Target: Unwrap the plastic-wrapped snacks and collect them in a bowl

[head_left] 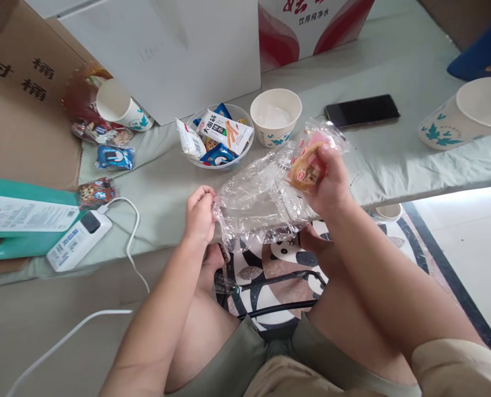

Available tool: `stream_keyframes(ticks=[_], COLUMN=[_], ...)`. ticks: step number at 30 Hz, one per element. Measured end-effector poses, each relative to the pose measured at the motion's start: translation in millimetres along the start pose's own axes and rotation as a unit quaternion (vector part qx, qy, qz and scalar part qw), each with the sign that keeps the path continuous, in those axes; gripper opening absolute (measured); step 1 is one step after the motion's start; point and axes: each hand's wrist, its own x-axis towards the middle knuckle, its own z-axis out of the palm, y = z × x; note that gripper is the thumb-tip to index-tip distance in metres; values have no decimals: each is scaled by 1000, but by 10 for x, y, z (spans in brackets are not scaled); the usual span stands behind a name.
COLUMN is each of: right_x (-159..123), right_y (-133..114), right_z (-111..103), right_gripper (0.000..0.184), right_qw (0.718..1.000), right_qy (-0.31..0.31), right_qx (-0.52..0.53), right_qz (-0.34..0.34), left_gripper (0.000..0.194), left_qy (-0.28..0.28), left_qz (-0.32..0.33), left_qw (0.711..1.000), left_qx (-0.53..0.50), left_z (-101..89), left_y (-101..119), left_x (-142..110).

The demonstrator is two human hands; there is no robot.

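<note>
My left hand [201,214] is closed on the gathered edge of a clear plastic bag [251,193], which spreads rightward over the table's front edge. In my right hand [332,179] is a small wrapped snack [307,168], round and golden-brown inside a clear and pink wrapper, held just above the bag's right end. Behind the bag stand a clear bowl [242,153] of packaged snacks and a paper cup [276,118] with something whitish and translucent inside. One white packet [227,131] with orange sticks printed on it lies on top in the bowl.
A black phone [363,112] lies at the right, near another paper cup [444,124]. At the left are a tipped paper cup [119,107], a blue snack packet [115,157], a cookie packet [96,192] and a white power bank [79,241] with a cable. Boxes [166,55] stand behind.
</note>
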Motion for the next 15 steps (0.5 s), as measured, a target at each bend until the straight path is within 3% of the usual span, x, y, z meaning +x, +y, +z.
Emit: stream_keyframes(ticks=[8,15], right_x=[371,572], right_y=[-66,84], right_z=[218,599], right_gripper=[44,39], right_qw=[980,986], right_qy=[156,69], right_qx=[83,-41], right_qz=[-91,-144], left_gripper=[3,3], left_qy=[-92,-132], left_qz=[41,104], left_qw=[987,963], left_qx=[129,208], left_z=[-57,-133], left_y=[-140,-207], left_x=[23,25])
